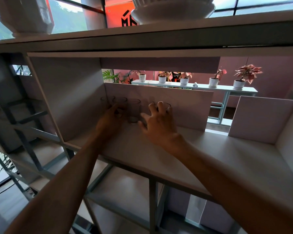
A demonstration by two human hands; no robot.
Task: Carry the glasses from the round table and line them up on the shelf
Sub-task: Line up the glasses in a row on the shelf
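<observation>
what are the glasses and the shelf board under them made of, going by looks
Glasses: clear glass, glossy; the back panel shows through them and the bases look thick. Shelf board: probably matte laminated or painted board; it is pale and flat with no visible grain, so which one stays open.

Home-like room: open shelving (176,157), potted plants (239,81) on a ledge (201,86)

Clear glossy glasses (134,110), matt smooth shelf (210,154) board.
</observation>
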